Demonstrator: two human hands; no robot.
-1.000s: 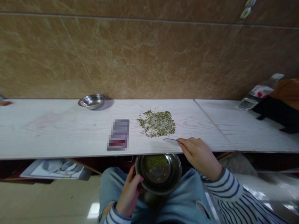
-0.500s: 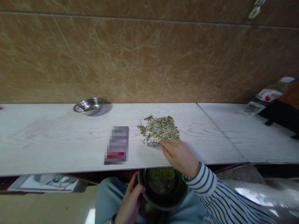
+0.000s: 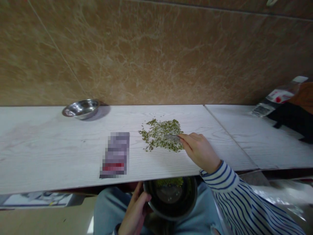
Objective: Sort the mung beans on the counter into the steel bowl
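Note:
In my right hand (image 3: 199,150) is a grey metal spoon (image 3: 172,137), its bowl over the right part of a thin spread of small green beans (image 3: 156,133) on the white table. The beans look like mung beans; whether the spoon touches them I cannot tell. My left hand (image 3: 137,209) grips the left rim of a dark round pot (image 3: 171,213) at my lap, below the table's front edge. More green beans (image 3: 170,181) lie along the far side inside the pot, and the table edge hides part of it.
On the table, a shiny metal bowl (image 3: 81,110) sits by the wall at the left, tilted. A flat pixelated rectangle (image 3: 116,153) lies left of the beans. A clear plastic bottle (image 3: 276,98) leans on a black and brown object (image 3: 293,117) at the right.
My right hand has moved the spoon away from me, from the near edge of the beans to over them. The view has shifted slightly. My left hand stays on the pot.

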